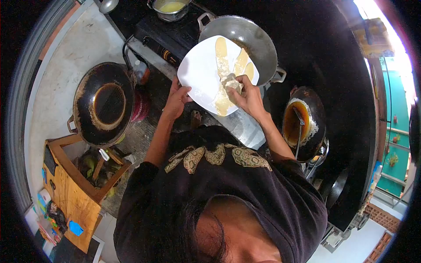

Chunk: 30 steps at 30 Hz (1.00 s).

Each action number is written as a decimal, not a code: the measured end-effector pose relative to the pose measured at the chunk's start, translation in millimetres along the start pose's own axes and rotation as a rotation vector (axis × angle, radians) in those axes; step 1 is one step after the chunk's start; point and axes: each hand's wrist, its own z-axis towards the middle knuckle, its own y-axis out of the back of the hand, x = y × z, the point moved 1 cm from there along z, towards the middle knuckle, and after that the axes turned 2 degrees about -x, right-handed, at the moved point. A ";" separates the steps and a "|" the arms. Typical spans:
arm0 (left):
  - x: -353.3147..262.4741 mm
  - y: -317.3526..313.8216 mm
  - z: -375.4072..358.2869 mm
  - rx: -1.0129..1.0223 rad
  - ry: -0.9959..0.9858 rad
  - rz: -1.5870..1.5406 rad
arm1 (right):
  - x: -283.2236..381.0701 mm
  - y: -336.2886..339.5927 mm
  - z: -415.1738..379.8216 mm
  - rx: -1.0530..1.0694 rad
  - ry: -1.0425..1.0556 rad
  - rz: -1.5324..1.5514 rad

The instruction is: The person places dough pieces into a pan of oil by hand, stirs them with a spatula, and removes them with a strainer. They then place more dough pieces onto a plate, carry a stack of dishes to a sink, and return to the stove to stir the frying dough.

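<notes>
My left hand [177, 100] grips the left edge of a white plate [199, 72], thumb on top of the rim. The plate is tilted and held partly over a large grey metal wok [263, 44]. On the plate lie several flat pale-yellow slices [221, 52], with white crumbs scattered over some of them. My right hand [247, 97] is closed on a whitish crumbly lump [231, 83] over the plate's right part. What exactly the lump is cannot be made out.
A blackened wok [105, 105] is at the left. Another wok [307, 125] at the right holds brown liquid and a ladle. A small pot [171, 8] with yellowish contents stands at the top. A wooden table [70, 197] is at lower left.
</notes>
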 end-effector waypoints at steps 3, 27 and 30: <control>-5.2 5.8 -1.3 -0.001 -0.020 0.002 | 10.6 -13.7 4.1 -0.074 -0.108 0.038; 9.4 6.5 10.0 0.067 0.099 -0.066 | 45.5 11.6 -6.5 -0.182 -0.048 0.342; 12.6 7.3 10.7 0.082 0.123 -0.074 | 48.1 23.1 0.9 -0.147 -0.059 0.460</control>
